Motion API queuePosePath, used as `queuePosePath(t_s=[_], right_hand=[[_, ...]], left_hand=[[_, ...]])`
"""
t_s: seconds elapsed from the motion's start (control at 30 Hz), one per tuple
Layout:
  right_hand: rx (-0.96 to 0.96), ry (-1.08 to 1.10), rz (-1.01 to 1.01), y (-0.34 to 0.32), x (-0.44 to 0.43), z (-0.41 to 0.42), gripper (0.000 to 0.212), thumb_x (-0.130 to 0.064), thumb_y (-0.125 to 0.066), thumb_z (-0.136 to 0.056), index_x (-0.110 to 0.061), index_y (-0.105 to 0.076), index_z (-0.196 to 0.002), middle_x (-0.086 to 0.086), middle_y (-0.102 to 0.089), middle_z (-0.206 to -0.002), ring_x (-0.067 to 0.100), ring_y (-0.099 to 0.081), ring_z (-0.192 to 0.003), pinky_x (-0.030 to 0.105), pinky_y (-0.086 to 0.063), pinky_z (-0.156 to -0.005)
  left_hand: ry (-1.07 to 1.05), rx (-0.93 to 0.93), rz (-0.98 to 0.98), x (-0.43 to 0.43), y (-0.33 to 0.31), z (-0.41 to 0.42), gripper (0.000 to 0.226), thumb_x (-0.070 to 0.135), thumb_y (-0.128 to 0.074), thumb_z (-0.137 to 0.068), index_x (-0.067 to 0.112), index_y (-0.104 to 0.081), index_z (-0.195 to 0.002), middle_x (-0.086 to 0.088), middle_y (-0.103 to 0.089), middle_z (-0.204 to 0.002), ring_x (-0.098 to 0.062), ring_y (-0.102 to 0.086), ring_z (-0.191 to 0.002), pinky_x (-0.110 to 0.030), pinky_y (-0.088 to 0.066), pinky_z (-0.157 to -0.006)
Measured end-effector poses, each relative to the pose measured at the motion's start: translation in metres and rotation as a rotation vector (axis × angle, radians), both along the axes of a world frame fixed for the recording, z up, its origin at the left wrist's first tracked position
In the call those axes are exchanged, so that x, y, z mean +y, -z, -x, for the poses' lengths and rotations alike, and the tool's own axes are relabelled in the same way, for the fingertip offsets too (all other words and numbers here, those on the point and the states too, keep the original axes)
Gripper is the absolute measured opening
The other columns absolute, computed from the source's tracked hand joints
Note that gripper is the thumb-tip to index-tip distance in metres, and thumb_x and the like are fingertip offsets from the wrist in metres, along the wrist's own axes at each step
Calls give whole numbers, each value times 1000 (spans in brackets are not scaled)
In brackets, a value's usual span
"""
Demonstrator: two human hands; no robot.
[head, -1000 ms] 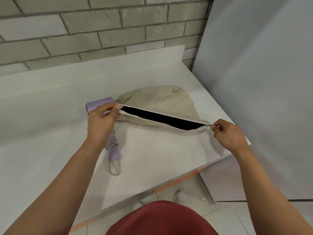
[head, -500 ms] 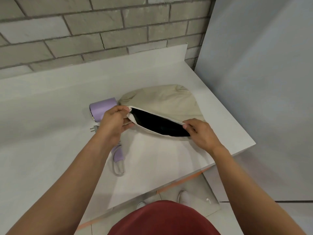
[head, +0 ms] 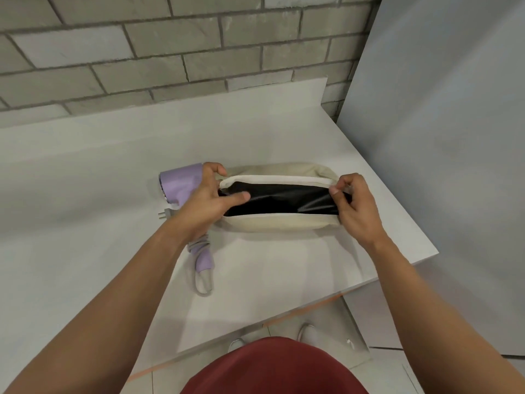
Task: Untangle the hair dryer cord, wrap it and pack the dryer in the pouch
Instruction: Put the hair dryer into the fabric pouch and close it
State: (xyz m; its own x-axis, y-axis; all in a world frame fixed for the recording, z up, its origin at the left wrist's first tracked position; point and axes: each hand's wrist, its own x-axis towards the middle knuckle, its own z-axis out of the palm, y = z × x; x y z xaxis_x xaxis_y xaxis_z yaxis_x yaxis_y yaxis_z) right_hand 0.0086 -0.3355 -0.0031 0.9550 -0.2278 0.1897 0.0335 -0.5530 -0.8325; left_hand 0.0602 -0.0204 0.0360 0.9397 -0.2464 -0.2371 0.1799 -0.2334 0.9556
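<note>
Nearest the person, under the left wrist, the cord (head: 199, 246) looks already wound round the handle of the hair dryer (head: 181, 181), so untangling and wrapping seem done, while packing is left: the dryer lies outside the pouch (head: 272, 224). The left hand (head: 205, 201) grips the pouch's left end, thumb on the black lining; the right hand (head: 355, 206) pinches the right end, holding the mouth wide. The plug (head: 163, 215) lies left of the left hand, the dryer's barrel just beyond it.

Midsection of hair dryer (head: 181, 180) behind left hand (head: 205, 206)
</note>
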Motion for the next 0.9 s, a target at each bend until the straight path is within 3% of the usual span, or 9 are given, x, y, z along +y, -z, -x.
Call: queuePosePath(t_s=[0.1,0.17,0.27,0.37,0.47,0.6,0.67,0.8,0.9], right_hand=[[21,-150,138,-2,-13,2,12,-21,-78,-93,-21,-68,-100,-6,-47,-118,-8,-52,-109,6,-40,-88],[62,-185,243,-3,-21,2,25,-20,-84,-86,-25,-71,-107,-11,-40,-125,-10,-50,-114,14,-44,-91],[131,-181,461,-9,-20,-5,50,-25,-85,-81,-34,-61,-125,-17,-33,-130,10,-59,-104,34,-54,-85],[124,-149,660,-13,-10,-15,69,-27,-87,-79,-34,-50,-136,-11,-36,-135,18,-60,-99,36,-53,-73],[0,-124,729,-15,-7,-20,48,-26,-76,-91,-28,-58,-135,-6,-53,-122,23,-64,-90,32,-47,-64],[-122,-110,669,-20,-5,-21,19,-25,-61,-102,-25,-69,-119,-7,-58,-113,21,-61,-88,34,-50,-63],[-81,-78,650,-24,-3,-23,19,-33,-54,-106,-23,-68,-115,-10,-52,-119,17,-57,-92,35,-49,-66],[12,-70,670,-28,-2,-27,35,-40,-39,-110,-17,-66,-111,-9,-51,-122,18,-51,-108,39,-50,-72],[49,-80,677,-30,-3,-29,40,-44,-31,-111,-24,-64,-120,-9,-61,-117,21,-53,-107,43,-53,-77]], left_hand=[[187,-91,77,11,-4,0,28,15,-79,-88,21,-55,-100,1,-56,-91,-18,-48,-78,-31,-40,-66],[254,-147,-23,15,-8,-1,18,14,-80,-89,14,-62,-93,8,-60,-82,-11,-53,-74,-23,-44,-67],[222,-314,-334,12,-3,-6,19,28,-82,-85,29,-67,-96,3,-70,-87,-25,-62,-76,-39,-53,-72],[126,-441,-509,0,0,-9,28,35,-83,-82,32,-63,-101,-1,-69,-85,-25,-59,-74,-40,-51,-72],[187,-525,-616,-8,-4,-10,49,27,-85,-80,24,-53,-116,2,-61,-82,-22,-54,-73,-39,-47,-68],[160,-707,-711,-6,0,-14,36,20,-69,-95,19,-48,-124,3,-54,-87,-28,-55,-77,-39,-48,-65],[99,-795,-715,-7,0,-15,21,24,-60,-102,15,-54,-119,-3,-56,-95,-33,-57,-81,-43,-52,-66],[11,-990,-794,-9,-3,-17,15,28,-60,-102,13,-65,-104,-7,-54,-125,-29,-52,-105,-43,-53,-55],[201,-1199,-743,-6,-3,-18,14,10,-52,-99,16,-61,-107,-5,-53,-130,-28,-46,-107,-42,-52,-51]])
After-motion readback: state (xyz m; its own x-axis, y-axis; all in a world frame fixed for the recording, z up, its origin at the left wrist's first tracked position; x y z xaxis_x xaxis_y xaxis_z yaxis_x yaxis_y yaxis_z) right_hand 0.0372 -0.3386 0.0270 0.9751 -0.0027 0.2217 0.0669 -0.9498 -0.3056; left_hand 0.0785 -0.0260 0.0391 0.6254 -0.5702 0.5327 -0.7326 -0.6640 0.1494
